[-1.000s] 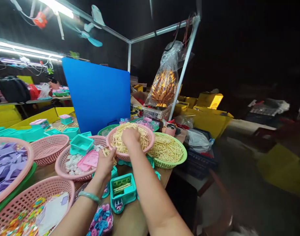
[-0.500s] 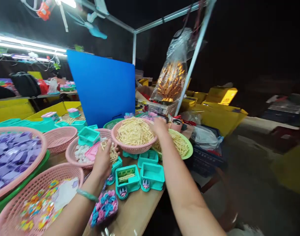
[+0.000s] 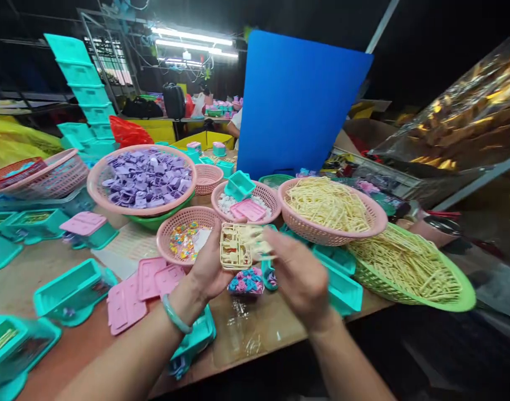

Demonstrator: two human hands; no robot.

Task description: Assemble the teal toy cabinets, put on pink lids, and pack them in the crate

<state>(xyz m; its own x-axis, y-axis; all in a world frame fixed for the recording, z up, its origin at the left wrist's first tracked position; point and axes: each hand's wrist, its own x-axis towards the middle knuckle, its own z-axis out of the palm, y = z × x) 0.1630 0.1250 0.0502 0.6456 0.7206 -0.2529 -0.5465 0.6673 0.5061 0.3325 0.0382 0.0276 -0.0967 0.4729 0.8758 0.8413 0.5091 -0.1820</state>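
My left hand [image 3: 207, 273], a green bangle at its wrist, is closed on a cream plastic parts frame [image 3: 235, 249] over the table's middle. Close beside it my right hand [image 3: 300, 278] is smeared by motion, its fingers bent around another cream plastic piece [image 3: 259, 243]. Where the two pieces overlap is blurred. Below the hands lies a clear pack of pink and blue roses [image 3: 246, 282]. Behind them a pink basket [image 3: 275, 207] holds white bits, pink lids and a turquoise box [image 3: 239, 186].
Cream plastic frames fill a pink basket [image 3: 334, 236] and a green basket [image 3: 467, 292] on the right. Purple parts [image 3: 150, 178] heap a basket at left. Turquoise boxes [image 3: 71, 289] and pink lids [image 3: 127, 301] cover the left side. A blue panel [image 3: 300, 106] stands behind.
The view has swung left. My right hand has come back from the cream-filled baskets to my left hand, now with a cream piece at its fingers. My left hand keeps its cream frame.
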